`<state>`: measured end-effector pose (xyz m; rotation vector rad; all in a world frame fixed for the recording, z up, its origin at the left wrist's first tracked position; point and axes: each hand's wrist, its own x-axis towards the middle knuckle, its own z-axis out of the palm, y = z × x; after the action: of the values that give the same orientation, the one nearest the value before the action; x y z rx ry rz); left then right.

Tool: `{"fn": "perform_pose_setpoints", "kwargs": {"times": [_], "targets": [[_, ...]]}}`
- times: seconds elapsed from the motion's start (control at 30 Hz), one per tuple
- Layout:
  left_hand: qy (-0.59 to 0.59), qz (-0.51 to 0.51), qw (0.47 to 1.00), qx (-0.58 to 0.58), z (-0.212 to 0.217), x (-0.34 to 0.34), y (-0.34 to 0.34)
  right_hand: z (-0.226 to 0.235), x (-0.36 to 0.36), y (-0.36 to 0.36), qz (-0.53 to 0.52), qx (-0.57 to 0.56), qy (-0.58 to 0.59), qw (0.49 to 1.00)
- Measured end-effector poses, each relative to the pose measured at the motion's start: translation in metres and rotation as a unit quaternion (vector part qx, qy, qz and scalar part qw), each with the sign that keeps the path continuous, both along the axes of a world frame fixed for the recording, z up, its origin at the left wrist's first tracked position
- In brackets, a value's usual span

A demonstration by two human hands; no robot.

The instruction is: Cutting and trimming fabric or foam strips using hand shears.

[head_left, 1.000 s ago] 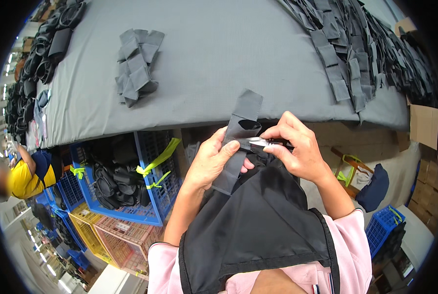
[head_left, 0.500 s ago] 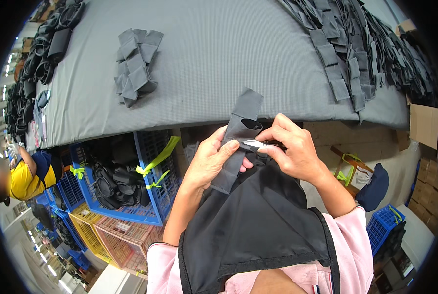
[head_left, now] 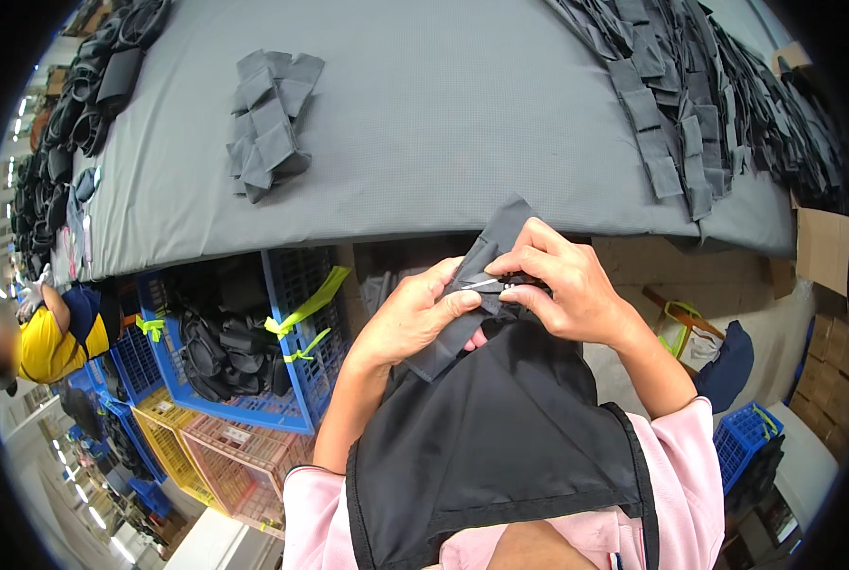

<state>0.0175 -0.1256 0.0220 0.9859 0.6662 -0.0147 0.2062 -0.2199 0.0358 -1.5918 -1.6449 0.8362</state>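
My left hand [head_left: 407,321] pinches a dark grey fabric strip [head_left: 512,224] between thumb and fingers, just off the table's near edge. The strip slants from lower left to upper right, and part of it is folded under my fingers. In my right hand [head_left: 576,293] is a small pair of thread snips [head_left: 483,284], its pale blades lying across the strip beside my left thumb. The fingers of that hand close round the dark handle and hide most of it. Whether the blades are cutting anything is too small to tell.
The grey-covered table [head_left: 415,123] bears a small pile of strips [head_left: 271,133], a large heap of strips [head_left: 695,123] at right and black pouches [head_left: 116,81] at far left. Below stand a blue crate [head_left: 301,380] and a pink crate [head_left: 244,456]. A person in yellow [head_left: 49,342] works at left.
The strip has tipped over to the right, and its open loop has closed up under my fingers. The snips and both hands have shifted slightly. The other person's hands have moved.
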Motion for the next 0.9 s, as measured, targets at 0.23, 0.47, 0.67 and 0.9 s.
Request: {"fn": "perform_pose_setpoints", "kwargs": {"times": [0.23, 0.47, 0.67, 0.9], "targets": [[-0.012, -0.004, 1.000, 0.027, -0.002, -0.001, -0.001, -0.004, -0.004, 0.000, -0.015, 0.010, 0.025, 1.000], [-0.016, 0.010, 1.000, 0.007, -0.002, 0.003, -0.003, -0.008, -0.014, -0.009, -0.081, 0.069, -0.002, 0.994], [-0.003, 0.048, 0.998, 0.044, -0.004, 0.007, -0.007, -0.004, -0.015, -0.013, -0.133, 0.087, 0.036, 0.987], [-0.041, 0.088, 0.995, 0.036, -0.008, 0.009, -0.010, -0.016, -0.002, -0.011, -0.232, 0.099, -0.002, 0.968]]}}
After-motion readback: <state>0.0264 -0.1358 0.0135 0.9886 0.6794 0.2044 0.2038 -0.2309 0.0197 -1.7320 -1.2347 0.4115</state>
